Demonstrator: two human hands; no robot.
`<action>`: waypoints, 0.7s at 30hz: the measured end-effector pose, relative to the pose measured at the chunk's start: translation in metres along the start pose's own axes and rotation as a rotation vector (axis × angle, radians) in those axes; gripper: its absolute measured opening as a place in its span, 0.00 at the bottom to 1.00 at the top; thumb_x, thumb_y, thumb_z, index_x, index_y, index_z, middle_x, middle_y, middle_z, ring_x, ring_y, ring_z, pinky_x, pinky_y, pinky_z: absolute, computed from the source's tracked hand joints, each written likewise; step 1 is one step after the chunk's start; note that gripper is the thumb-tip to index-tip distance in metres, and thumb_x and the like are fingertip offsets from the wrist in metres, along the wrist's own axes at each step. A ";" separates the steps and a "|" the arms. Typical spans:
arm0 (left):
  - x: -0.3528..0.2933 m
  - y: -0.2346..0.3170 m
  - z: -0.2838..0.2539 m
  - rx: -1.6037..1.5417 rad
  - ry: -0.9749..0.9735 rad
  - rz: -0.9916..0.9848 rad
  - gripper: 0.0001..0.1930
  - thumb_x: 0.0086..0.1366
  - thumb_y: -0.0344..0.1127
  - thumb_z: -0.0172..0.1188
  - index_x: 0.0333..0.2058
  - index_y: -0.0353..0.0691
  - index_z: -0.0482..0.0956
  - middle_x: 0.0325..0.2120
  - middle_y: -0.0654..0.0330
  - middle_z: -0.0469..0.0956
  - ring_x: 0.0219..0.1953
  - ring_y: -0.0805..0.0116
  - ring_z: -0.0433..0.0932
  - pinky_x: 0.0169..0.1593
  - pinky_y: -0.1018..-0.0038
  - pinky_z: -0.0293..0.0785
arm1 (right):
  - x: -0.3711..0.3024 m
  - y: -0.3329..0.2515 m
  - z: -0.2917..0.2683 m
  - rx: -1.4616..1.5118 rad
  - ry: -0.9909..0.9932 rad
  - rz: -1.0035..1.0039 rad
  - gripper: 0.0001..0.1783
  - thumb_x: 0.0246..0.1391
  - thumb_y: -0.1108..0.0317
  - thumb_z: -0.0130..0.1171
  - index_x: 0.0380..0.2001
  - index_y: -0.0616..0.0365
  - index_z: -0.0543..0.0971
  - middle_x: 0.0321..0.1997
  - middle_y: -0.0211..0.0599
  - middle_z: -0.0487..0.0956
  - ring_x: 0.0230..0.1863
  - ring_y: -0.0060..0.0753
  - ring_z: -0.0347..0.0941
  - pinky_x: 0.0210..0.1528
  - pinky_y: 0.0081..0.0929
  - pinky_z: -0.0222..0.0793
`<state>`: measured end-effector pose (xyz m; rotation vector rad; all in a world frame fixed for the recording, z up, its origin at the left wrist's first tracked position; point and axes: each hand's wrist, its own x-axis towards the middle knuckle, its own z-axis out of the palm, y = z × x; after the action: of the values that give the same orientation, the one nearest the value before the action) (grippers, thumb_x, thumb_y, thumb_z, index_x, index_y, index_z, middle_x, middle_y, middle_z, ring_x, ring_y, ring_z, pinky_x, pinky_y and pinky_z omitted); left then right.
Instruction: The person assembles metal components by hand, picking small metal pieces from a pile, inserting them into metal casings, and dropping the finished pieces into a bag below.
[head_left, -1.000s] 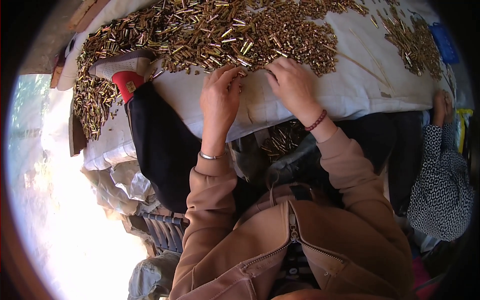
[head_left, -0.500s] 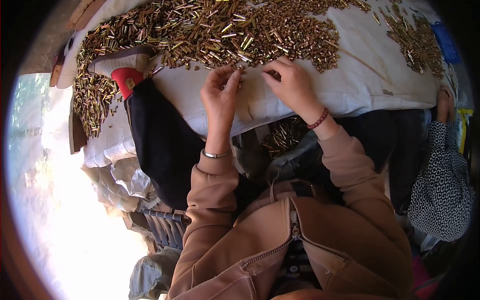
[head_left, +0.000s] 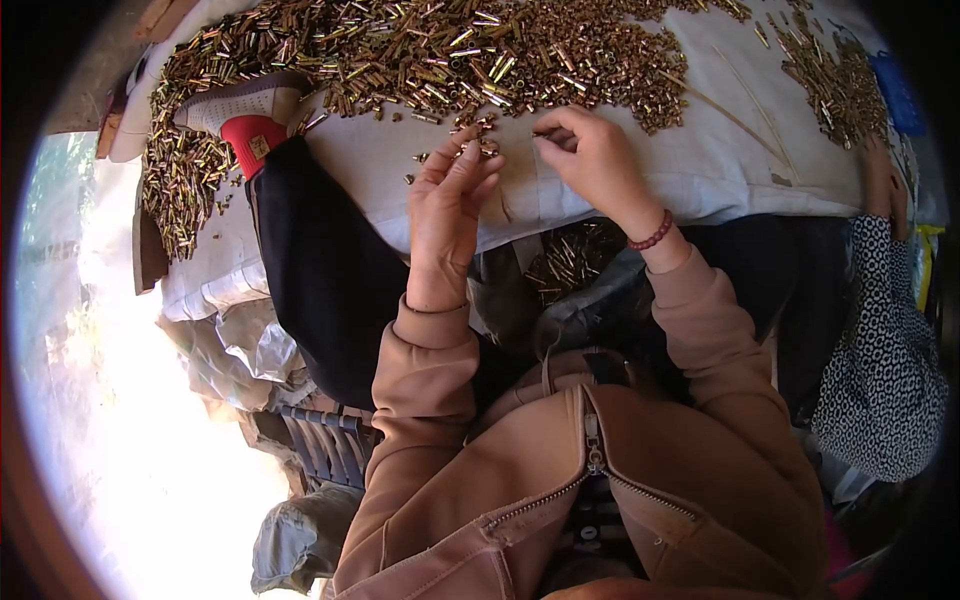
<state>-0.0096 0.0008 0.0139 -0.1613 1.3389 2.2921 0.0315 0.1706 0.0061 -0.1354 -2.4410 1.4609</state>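
Note:
My left hand [head_left: 448, 195] is raised over the near edge of the cloth-covered table, fingers curled around a few small brass-coloured metal parts [head_left: 488, 149]. Just to its right, my right hand [head_left: 590, 155] pinches thumb against forefinger on a tiny dark metal piece [head_left: 538, 134], mostly covered by the fingertips. A gap separates the two hands. Beyond them spreads a big heap of brass-coloured metal parts [head_left: 420, 60], long slim pieces mixed with short, sleeve-like ones. A few loose short parts [head_left: 420, 157] lie on the white cloth [head_left: 365, 160] beside my left hand.
A foot in a grey and red shoe [head_left: 245, 110] rests on the table at left. Thin sticks [head_left: 740, 125] lie at right, near a smaller heap [head_left: 825, 80]. Another person's patterned sleeve [head_left: 880, 340] is at far right. More parts [head_left: 575, 262] sit below the table edge.
My left hand has turned and its fingers have spread a little, showing more small metal parts. My right hand has shifted slightly right and down, still pinched.

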 end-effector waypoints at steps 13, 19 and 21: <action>-0.002 -0.007 0.002 -0.134 -0.087 -0.105 0.10 0.60 0.32 0.54 0.40 0.38 0.73 0.29 0.63 0.77 0.31 0.76 0.77 0.31 0.86 0.73 | -0.004 -0.027 -0.001 0.843 -0.174 0.162 0.07 0.48 0.73 0.57 0.30 0.66 0.77 0.27 0.29 0.76 0.29 0.16 0.71 0.33 0.13 0.68; -0.006 -0.004 0.005 0.044 -0.121 -0.033 0.08 0.60 0.32 0.54 0.36 0.35 0.74 0.28 0.57 0.79 0.29 0.73 0.78 0.31 0.84 0.73 | -0.004 -0.019 -0.004 0.818 -0.167 0.257 0.09 0.49 0.66 0.58 0.30 0.61 0.76 0.24 0.27 0.73 0.26 0.16 0.67 0.31 0.14 0.64; -0.008 -0.003 0.007 0.093 -0.133 -0.005 0.08 0.60 0.31 0.54 0.36 0.34 0.75 0.28 0.55 0.79 0.28 0.72 0.78 0.31 0.84 0.73 | -0.003 -0.020 -0.005 0.843 -0.169 0.318 0.10 0.49 0.65 0.58 0.30 0.60 0.76 0.24 0.27 0.73 0.25 0.16 0.68 0.31 0.14 0.65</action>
<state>-0.0004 0.0051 0.0177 0.0185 1.3714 2.1900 0.0375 0.1651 0.0250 -0.2243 -1.7514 2.5901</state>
